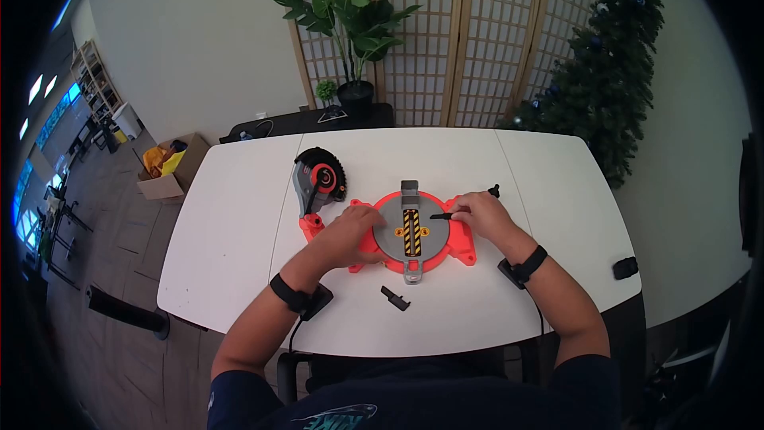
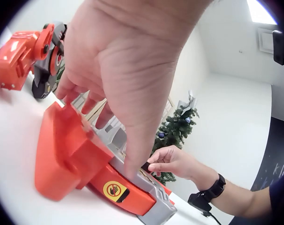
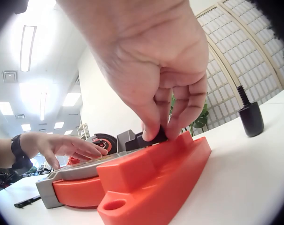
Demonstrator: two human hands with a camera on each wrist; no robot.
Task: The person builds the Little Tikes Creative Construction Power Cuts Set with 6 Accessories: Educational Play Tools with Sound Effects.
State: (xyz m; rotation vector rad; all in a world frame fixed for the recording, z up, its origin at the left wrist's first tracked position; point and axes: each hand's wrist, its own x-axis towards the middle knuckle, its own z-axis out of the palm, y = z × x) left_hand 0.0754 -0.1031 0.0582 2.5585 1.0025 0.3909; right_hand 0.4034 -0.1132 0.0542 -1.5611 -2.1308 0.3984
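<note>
A toy mitre saw base (image 1: 434, 245), red with a round grey top and a yellow-black striped strip, lies flat on the table. Along its left side rests my left hand (image 1: 350, 235), the fingers spread over the grey disc and the thumb at its near edge. Between thumb and fingertips my right hand (image 1: 484, 215) pinches a small black plastic piece (image 1: 440, 216) just over the disc's right side. In the right wrist view this piece (image 3: 157, 137) sits close above the red part, partly hidden by the fingers.
Behind and left stands the toy saw head (image 1: 320, 179) with a black toothed blade and red arm. A second black piece (image 1: 395, 299) lies in front of the base. A black screw knob (image 3: 251, 119) stands thread-up beyond my right hand. The white table (image 1: 231, 239) carries everything.
</note>
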